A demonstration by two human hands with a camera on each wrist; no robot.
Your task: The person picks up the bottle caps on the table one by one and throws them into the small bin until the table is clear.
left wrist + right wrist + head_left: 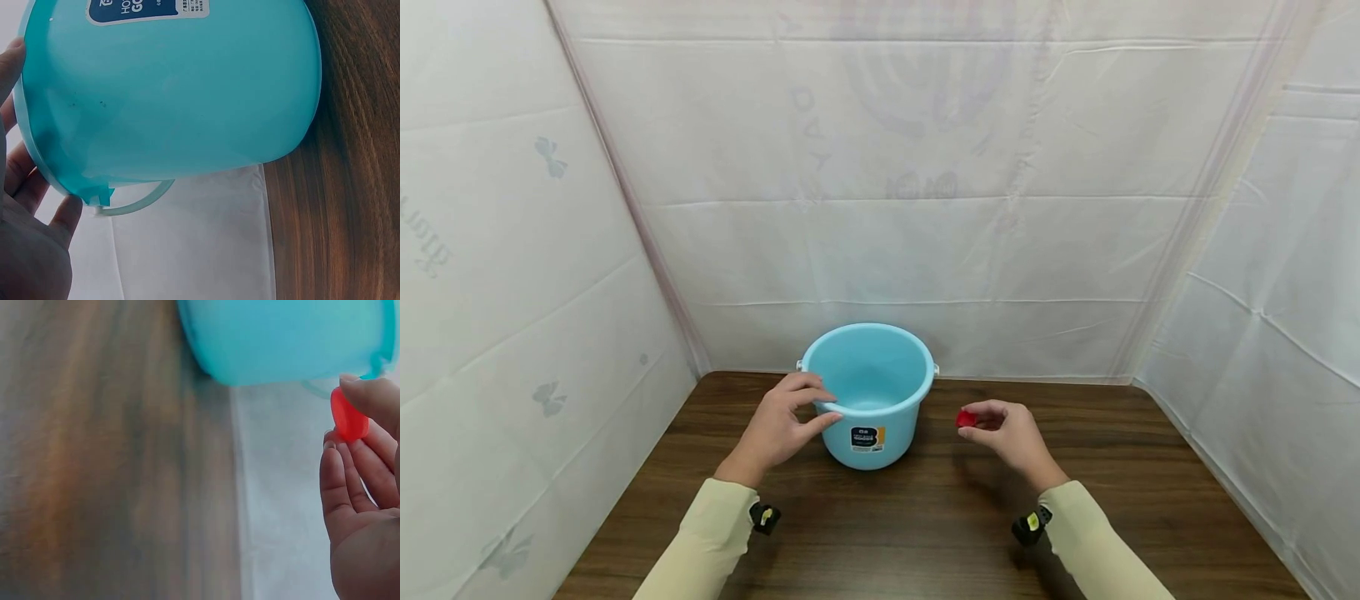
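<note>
A light blue plastic bucket (901,432) stands upright on the table, with a dark label (868,439) on its front. My left hand (777,429) holds the bucket's left front rim between thumb and fingers; the left wrist view shows the fingertips (67,212) at the rim. To the right of the bucket, my right hand (1013,437) pinches a small round red cap (966,419) between thumb and fingers, above the tabletop and apart from the bucket. The inside of the bucket is partly visible, with nothing seen in it.
The dark wood table (880,542) reaches back to a white sheet wall (880,250). More white sheeting stands at left and right. A pale handle (140,203) hangs behind the bucket. Both wrists carry small black cameras.
</note>
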